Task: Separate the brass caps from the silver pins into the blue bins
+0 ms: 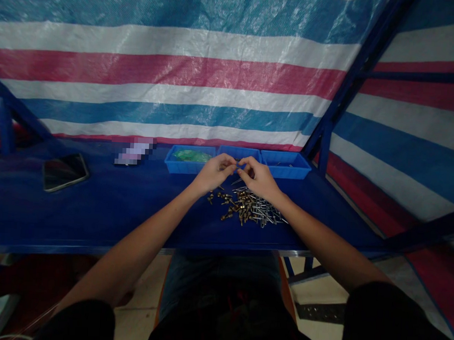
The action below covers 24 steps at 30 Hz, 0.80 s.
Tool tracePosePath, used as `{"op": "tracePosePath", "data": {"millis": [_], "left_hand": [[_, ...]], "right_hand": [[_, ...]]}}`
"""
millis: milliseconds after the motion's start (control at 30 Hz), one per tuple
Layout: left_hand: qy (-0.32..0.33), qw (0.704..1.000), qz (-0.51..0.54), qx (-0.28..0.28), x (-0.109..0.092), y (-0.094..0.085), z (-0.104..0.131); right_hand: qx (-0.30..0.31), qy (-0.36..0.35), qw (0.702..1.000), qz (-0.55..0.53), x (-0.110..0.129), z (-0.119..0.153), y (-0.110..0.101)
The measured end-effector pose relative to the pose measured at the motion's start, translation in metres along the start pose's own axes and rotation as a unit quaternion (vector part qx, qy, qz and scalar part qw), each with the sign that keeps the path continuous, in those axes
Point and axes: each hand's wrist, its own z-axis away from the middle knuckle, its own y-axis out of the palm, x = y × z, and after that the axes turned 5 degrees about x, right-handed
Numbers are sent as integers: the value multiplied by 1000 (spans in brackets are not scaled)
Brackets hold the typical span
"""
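My left hand [215,170] and my right hand [260,177] meet fingertip to fingertip above the blue table. Both are closed in a pinch, and whatever small piece sits between the fingers is too small to make out. Just below them lies a pile of small metal parts [253,206], some brass-coloured and knobby, others thin silver pins. A few brass-coloured pieces [211,197] lie loose to the left of the pile. My right wrist and forearm partly cover the pile's right side.
Behind my hands stand three blue trays: the left tray [189,167] holds a green bag [192,155], the middle tray [240,151] is partly hidden, the right tray [287,171] holds a few small bits. A phone [66,172] lies left. Blue frame bars [339,89] and striped sheeting [171,72] enclose the table [134,216].
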Motion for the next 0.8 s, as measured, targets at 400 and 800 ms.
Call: {"op": "tracePosePath", "data": {"millis": [400,800], "left_hand": [[-9,999,-41,10,0,3,2],[-41,988,-145,26,-5,0,4]], "right_hand": [[-2,4,1000,23,4,-1,-3],[7,-35,999,42,5,1,-3]]}}
